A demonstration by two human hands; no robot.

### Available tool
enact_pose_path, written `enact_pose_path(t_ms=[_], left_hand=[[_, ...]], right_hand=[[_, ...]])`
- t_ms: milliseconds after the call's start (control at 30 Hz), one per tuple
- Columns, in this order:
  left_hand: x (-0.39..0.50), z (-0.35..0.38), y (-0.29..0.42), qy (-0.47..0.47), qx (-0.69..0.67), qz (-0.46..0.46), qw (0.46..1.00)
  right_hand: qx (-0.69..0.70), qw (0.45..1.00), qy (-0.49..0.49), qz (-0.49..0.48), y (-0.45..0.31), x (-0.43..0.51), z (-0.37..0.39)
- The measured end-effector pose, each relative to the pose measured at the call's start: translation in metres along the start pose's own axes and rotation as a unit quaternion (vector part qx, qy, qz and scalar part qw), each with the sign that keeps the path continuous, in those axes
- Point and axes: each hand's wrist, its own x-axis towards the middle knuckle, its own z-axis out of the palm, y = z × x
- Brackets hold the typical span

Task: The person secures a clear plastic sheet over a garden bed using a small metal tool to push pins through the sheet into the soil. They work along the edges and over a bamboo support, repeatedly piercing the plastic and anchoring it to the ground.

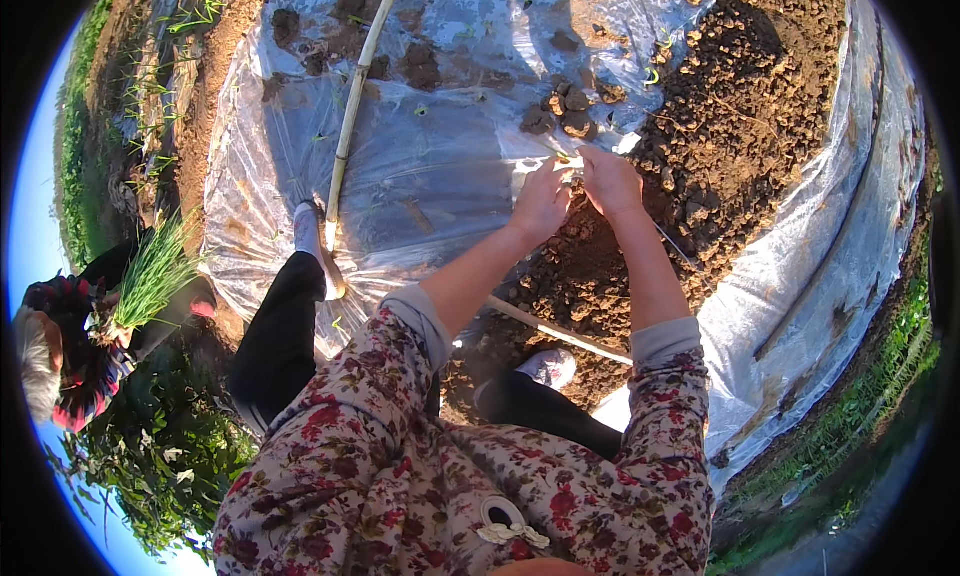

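Observation:
My left hand [541, 201] and my right hand [611, 182] are close together over the edge of a clear plastic mulch film [420, 171], where bare soil [720, 133] begins. Both hands have their fingers closed on the gathered film edge, which stretches between them. Soil clods [574, 111] lie on the film just beyond my fingertips. A pale bamboo pole [352, 118] lies across the film to the left, its near end beside my shoe [309, 231].
Another person [67, 351] at the left holds a bunch of long green seedlings [154, 276]. A second plastic sheet [810, 253] lies at the right. A thin stick [559, 331] crosses the soil between my feet, near my other shoe [551, 367].

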Motion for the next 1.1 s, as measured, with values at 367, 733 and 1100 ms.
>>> enact_pose_path(t_ms=[367, 733, 1100], left_hand=[[-0.074, -0.131, -0.075, 0.067, 0.085, -0.172, 0.979], [-0.058, -0.155, -0.106, 0.172, 0.074, -0.197, 0.962], [-0.028, -0.177, -0.124, 0.199, 0.025, -0.242, 0.949]], right_hand=[[-0.024, 0.985, -0.079, -0.154, -0.093, 0.004, 0.036], [-0.152, 0.965, -0.116, -0.181, -0.168, 0.039, 0.063], [-0.271, 0.935, -0.175, -0.145, -0.206, 0.061, 0.072]])
